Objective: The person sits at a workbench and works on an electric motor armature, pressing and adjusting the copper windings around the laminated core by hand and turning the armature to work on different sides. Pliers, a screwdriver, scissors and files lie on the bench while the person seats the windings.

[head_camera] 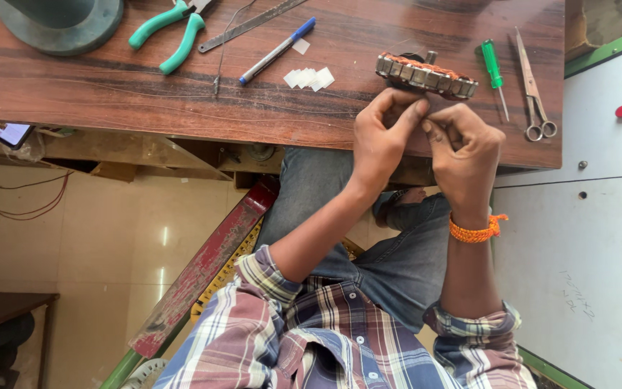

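- One round motor stator (426, 74) with copper wire wound in it lies on the wooden table (145, 94), just past the fingertips of both hands.
- The left hand (383, 133) and the right hand (464, 144) are pressed together at the table's near edge, fingers curled and pinched. What they pinch is too small to see, so I cannot tell what they grip.
- The right wrist wears one orange thread band (476, 230).
- Right of the hands lie one green screwdriver (494, 72) and, just past it, one pair of scissors (534, 90).
- Left of the hands lie a few small white paper pieces (309, 78) in a bunch, and one more white piece (301, 46) alone, farther off.
- Next to those is one blue and white pen (276, 50).
- Farther left are one flat metal strip (250, 25) and one pair of pliers with green handles (170, 32).
- Thin wires (219, 72) run across the table.
- Far to the left sits one round grey-green thing (59, 25), cut off by the picture's top.
- One phone (8, 132) peeks out under the table edge, far left.
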